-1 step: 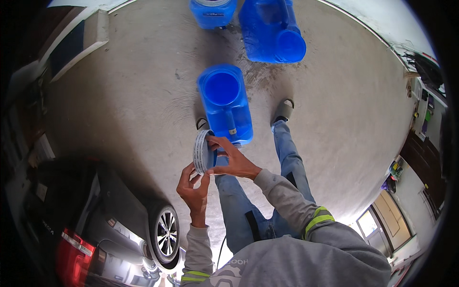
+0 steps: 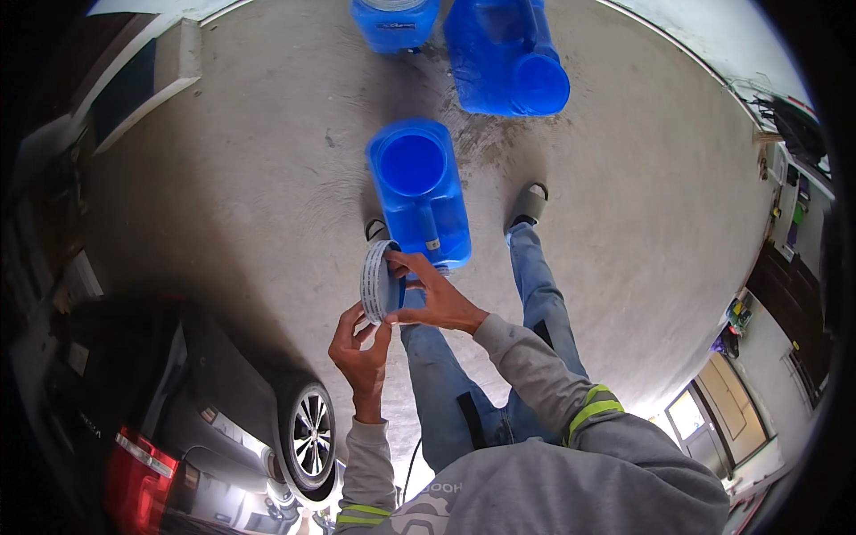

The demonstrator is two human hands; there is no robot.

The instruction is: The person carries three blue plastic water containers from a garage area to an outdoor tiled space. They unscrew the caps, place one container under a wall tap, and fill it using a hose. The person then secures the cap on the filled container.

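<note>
Both of my hands hold a round lid (image 2: 372, 283) with a pale, printed rim, turned on its edge in front of my legs. The thumb and fingers of my left hand (image 2: 361, 355) pinch its lower edge. From the right, my right hand (image 2: 439, 300) grips it, with fingers at its upper inner side and the thumb low down. Just beyond them stands a blue plastic jug (image 2: 407, 223) on the floor, its wide round mouth uncovered and its moulded handle toward me. My left foot is partly hidden behind the jug.
Farther off stand a blue jug with a pale round top (image 2: 394, 34) and a larger blue jug (image 2: 486, 58) at its right. A dark car (image 2: 192, 383) with its rear wheel is close on my left. My right foot (image 2: 529, 205) rests on the concrete floor (image 2: 642, 205).
</note>
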